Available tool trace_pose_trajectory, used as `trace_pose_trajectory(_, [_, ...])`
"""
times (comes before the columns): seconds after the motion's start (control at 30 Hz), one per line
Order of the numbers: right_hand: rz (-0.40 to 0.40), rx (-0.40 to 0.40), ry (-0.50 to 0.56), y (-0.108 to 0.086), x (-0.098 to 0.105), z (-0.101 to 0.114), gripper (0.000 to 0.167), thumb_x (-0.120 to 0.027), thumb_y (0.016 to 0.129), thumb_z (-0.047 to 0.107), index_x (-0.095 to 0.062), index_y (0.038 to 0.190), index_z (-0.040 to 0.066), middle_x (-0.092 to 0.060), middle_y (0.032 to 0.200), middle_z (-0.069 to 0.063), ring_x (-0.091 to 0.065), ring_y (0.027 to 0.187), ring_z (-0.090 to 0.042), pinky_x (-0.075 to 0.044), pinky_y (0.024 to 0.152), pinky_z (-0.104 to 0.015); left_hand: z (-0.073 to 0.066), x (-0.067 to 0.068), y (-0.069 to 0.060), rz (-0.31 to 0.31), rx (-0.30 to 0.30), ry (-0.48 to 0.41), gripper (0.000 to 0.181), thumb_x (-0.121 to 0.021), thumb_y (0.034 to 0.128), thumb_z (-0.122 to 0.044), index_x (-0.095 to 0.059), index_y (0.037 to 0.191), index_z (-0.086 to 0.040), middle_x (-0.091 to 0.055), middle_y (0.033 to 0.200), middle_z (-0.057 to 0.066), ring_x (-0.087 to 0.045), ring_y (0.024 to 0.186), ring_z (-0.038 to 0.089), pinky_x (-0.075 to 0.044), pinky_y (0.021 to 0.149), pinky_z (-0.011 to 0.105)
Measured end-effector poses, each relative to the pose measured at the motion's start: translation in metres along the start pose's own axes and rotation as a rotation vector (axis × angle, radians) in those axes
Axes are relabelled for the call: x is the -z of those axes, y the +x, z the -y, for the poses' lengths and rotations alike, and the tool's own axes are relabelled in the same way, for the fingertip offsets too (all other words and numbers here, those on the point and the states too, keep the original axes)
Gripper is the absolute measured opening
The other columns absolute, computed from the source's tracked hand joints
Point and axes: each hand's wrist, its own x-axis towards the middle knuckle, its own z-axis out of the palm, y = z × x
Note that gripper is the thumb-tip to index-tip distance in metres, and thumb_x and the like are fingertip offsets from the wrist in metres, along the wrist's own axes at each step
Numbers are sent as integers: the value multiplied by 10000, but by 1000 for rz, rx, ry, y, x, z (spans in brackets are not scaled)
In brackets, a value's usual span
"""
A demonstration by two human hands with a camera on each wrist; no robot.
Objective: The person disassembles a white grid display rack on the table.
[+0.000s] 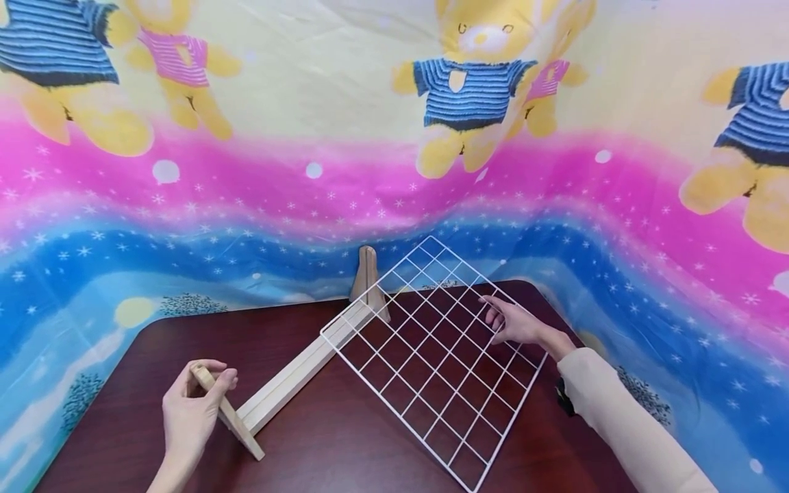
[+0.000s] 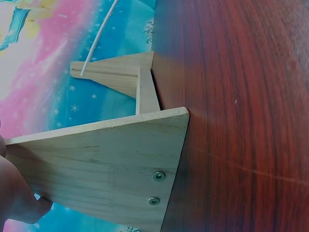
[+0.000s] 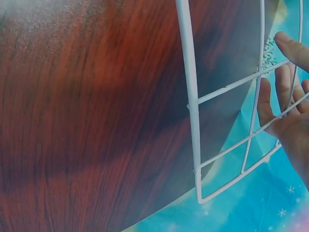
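Note:
My left hand [image 1: 191, 411] pinches the top of the near end board of a pale wooden stand. Two screws show low on that end board [image 2: 116, 159] in the left wrist view. A grooved wooden crossbar [image 1: 296, 378] runs low from it to the tapered far end board [image 1: 364, 277], which has a slot down its middle. My right hand [image 1: 520, 325] holds a white wire grid [image 3: 192, 106] by its inner wires near the right side, fingers passing among the bars. The grid is tilted, its left corner overlapping the crossbar in the head view.
Everything is over a dark red-brown wood-grain table [image 1: 320, 445] with rounded far corners. A curtain [image 1: 277, 178] printed with bears and snowflakes hangs right behind and beside the table.

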Motion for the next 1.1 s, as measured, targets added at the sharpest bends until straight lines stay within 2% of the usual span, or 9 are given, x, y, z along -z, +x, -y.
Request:
trace_pose_trajectory(0.1, [27, -28, -23, 2, -4, -9, 924, -768, 652, -169, -288, 1435, -78, -543, 958, -222, -574, 782, -264, -520, 671, -305, 1, -1, -2, -14, -6, 15, 198, -751, 832, -21, -632, 979, 41, -699, 712, -30, -686, 636, 60, -499, 594, 136])
trace_pose_trajectory(0.3, [103, -43, -87, 7, -12, -10, 927, -760, 676, -145, -248, 1448, -112, -539, 969, -194, -563, 810, -284, -510, 690, -303, 1, 1, -6, -40, -25, 71, 195, -754, 839, -52, -640, 983, 13, -696, 701, -74, -679, 641, 36, -488, 581, 131])
trace_pose_trajectory(0.4, [125, -72, -117, 8, -14, -11, 929, -760, 696, -130, -227, 1456, -119, -536, 985, -179, -558, 833, -280, -506, 708, -311, 0, 2, -8, -49, -21, 69, 180, -751, 838, -38, -641, 970, 16, -697, 701, -87, -675, 635, 28, -482, 582, 121])
trace_pose_trajectory(0.53, [136, -104, -151, 9, -18, -12, 921, -777, 710, -103, -240, 1459, -111, -547, 997, -154, -568, 862, -264, -504, 733, -333, -5, 3, -12, -68, -14, 87, 169, -754, 835, -39, -642, 945, 22, -692, 685, -106, -663, 622, 2, -465, 575, 101])
trace_pose_trajectory(0.67, [147, -94, -186, 12, -23, -12, 899, -787, 711, -85, -275, 1449, -107, -558, 1004, -145, -578, 857, -260, -505, 726, -343, -8, 5, -18, -105, -14, 120, 168, -765, 827, -50, -648, 931, 10, -683, 670, -132, -652, 610, -18, -454, 561, 92])
trace_pose_trajectory(0.83, [159, -89, -213, 14, -28, -12, 892, -805, 703, -68, -298, 1436, -116, -563, 993, -138, -582, 876, -266, -507, 746, -360, -6, 4, -23, -119, -11, 139, 187, -771, 827, -70, -654, 953, 3, -679, 673, -146, -652, 611, -18, -458, 551, 99])
trace_pose_trajectory(1.1, [181, -92, -268, 12, -33, -10, 884, -815, 713, -33, -315, 1438, -101, -545, 1068, -152, -571, 931, -285, -499, 776, -385, -6, 6, -27, -142, -45, 113, 134, -743, 842, -32, -641, 906, 27, -679, 641, -103, -644, 594, -19, -445, 544, 89])
